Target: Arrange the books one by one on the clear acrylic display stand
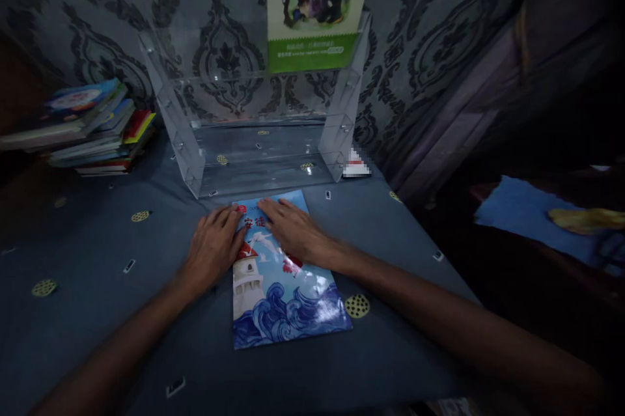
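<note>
A blue picture book (293,305) with a lighthouse and curling waves on its cover lies flat and closed on the cloth-covered table (161,318). My left hand (215,243) rests along its upper left edge, fingers stretched out and partly on the cover. Across the upper right of the cover lies my right hand (295,230), palm down with the fingers extended. Neither hand grips the book. Just beyond it stands a clear acrylic rack (263,172), with a green-bordered book (312,55) on its upper tier at the right.
Several books (92,123) are stacked at the table's far left. A small white object, partly pixelated (356,165), sits by the rack's right foot. A curtain (469,123) hangs at the right. Beyond the table's right edge lies a blue cloth or sheet (527,221).
</note>
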The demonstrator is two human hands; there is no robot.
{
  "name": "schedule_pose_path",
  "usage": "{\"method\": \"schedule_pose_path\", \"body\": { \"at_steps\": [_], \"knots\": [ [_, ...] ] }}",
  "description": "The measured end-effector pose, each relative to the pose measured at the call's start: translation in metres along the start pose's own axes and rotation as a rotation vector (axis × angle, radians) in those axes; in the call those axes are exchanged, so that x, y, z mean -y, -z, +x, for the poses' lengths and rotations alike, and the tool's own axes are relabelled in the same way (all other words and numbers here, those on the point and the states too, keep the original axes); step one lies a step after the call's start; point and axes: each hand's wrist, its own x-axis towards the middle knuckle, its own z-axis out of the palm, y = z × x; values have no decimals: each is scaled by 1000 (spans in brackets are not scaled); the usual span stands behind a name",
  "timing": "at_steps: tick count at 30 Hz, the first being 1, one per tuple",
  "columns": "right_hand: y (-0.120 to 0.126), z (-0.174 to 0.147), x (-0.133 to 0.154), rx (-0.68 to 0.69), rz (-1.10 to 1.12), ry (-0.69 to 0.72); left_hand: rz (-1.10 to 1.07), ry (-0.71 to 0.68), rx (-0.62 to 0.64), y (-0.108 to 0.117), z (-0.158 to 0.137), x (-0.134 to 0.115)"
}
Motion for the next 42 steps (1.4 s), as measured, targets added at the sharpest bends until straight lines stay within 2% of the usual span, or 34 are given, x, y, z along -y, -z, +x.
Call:
{"method": "schedule_pose_path", "body": {
  "at_steps": [5,9,17,25,33,39,42],
  "knots": [
    [19,-19,-36,-136,-53,-44,-25,-6,-8,-1,1,3],
    [24,-24,-48,-212,28,-68,-52,-22,-24,-2,0,4],
    [32,-19,-60,-246,367,-136,-135,-114,-52,0,7,9],
    [33,-18,-64,-238,558,-135,-173,-214,29,-12,46,-4],
    [31,-20,-63,-281,467,-128,-269,-191,11,-22,54,-6],
    [30,-19,-65,-259,376,-112,-154,-292,21,-20,57,-10],
    [28,-18,-67,-269,359,-98,-188,-366,50,-19,55,-20]
  ]
}}
